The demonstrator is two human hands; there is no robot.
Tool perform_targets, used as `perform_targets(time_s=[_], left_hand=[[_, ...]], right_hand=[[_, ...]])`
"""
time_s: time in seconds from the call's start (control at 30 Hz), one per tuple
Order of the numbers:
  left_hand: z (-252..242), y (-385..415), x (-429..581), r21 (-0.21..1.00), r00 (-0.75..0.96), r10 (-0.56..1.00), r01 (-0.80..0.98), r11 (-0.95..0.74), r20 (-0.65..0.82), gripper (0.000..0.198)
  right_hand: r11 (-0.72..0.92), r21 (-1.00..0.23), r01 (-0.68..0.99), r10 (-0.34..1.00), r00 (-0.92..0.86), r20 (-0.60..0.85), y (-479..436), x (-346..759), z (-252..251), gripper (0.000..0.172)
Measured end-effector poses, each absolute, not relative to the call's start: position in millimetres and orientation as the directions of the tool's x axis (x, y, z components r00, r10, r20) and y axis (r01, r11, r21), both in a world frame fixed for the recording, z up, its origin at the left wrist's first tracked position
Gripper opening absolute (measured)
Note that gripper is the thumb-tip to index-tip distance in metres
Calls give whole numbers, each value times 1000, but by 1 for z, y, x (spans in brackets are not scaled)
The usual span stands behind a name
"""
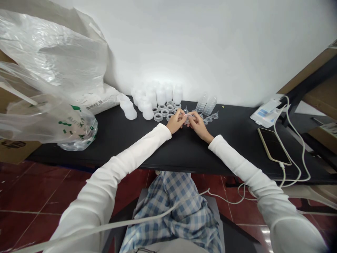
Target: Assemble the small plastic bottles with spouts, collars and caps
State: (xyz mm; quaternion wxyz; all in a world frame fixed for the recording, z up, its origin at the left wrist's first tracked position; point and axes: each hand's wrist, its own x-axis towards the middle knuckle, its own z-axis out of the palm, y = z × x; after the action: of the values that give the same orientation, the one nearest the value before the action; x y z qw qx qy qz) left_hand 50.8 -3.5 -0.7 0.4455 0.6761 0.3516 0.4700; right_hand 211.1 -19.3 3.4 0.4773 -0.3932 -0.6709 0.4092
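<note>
My left hand [176, 121] and my right hand [199, 126] meet at the middle of the black table [184, 154]. Between their fingertips they pinch a thin, pale pink translucent silicone loop [187, 115]. Right behind my left hand lie several clear plastic screw rings [161, 112]. Frosted plastic bottles [161, 95] stand behind those rings. Small clear cone-shaped pieces [215, 115] lie just beyond my right hand, and two stacks of clear cups [205, 103] stand behind them.
A large plastic bag [52, 70] and a printed bag [75, 128] fill the table's left end. At the right lie a smartphone [273, 146], white cables [295, 140] and a white packet [265, 113]. A white wall rises behind the table.
</note>
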Motion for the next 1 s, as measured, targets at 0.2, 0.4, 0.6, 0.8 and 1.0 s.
perform_targets(time_s=[0.2, 0.4, 0.6, 0.8, 1.0], left_hand=[[-4, 0, 48, 908, 325, 880, 116, -402, 347, 35], [0, -3, 48, 889, 312, 882, 180, -421, 354, 31], [2, -4, 49, 891, 333, 880, 186, -414, 339, 28], [-2, 1, 49, 929, 365, 881, 94, -357, 301, 29], [-5, 3, 49, 891, 391, 840, 94, -443, 377, 27]], right_hand=[[348, -929, 124, 916, -258, 308, -15, 212, 0, 50], [343, -935, 92, 917, -247, 313, -13, 212, -4, 47], [332, -932, 145, 924, -251, 289, -17, 212, -1, 42], [354, -926, 128, 923, -207, 324, -18, 211, 0, 44], [411, -903, 127, 908, -151, 392, -14, 212, -7, 45]])
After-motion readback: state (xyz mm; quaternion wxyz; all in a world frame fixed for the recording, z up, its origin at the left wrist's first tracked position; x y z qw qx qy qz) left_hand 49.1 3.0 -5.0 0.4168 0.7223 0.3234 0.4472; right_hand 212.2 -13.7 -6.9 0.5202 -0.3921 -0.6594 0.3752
